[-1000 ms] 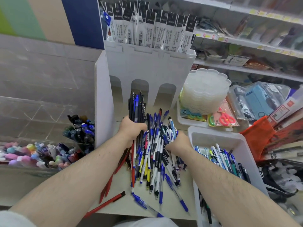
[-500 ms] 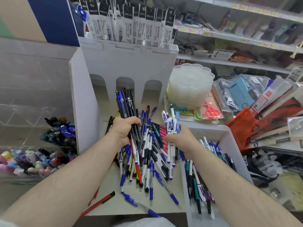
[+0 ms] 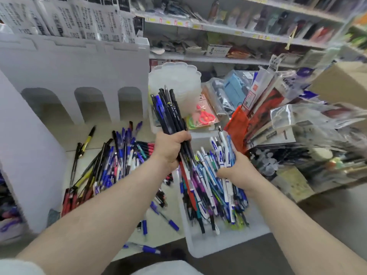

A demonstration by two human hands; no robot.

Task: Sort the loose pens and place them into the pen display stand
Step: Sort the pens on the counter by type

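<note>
My left hand (image 3: 170, 148) grips a thick bundle of dark pens (image 3: 168, 112), held upright above the left edge of a white bin (image 3: 224, 247). My right hand (image 3: 236, 171) holds a few white-and-blue pens (image 3: 223, 153) low over that bin, which is filled with several mixed pens. A heap of loose pens (image 3: 113, 161) lies on the shelf floor to the left, in front of the white pen display stand (image 3: 75, 68) with its three arched openings.
Packaged refills (image 3: 79, 18) stand in the stand's top row. A stack of clear scalloped lids (image 3: 176, 80) and pink scissors (image 3: 206, 117) sit behind the bin. Bagged stationery (image 3: 278, 116) crowds the right. A white side panel (image 3: 25, 155) walls the left.
Both hands have swung right, away from the heap. The left hand's dark bundle now hangs by the bin, and the right hand has carried its white-and-blue pens down over the bin.
</note>
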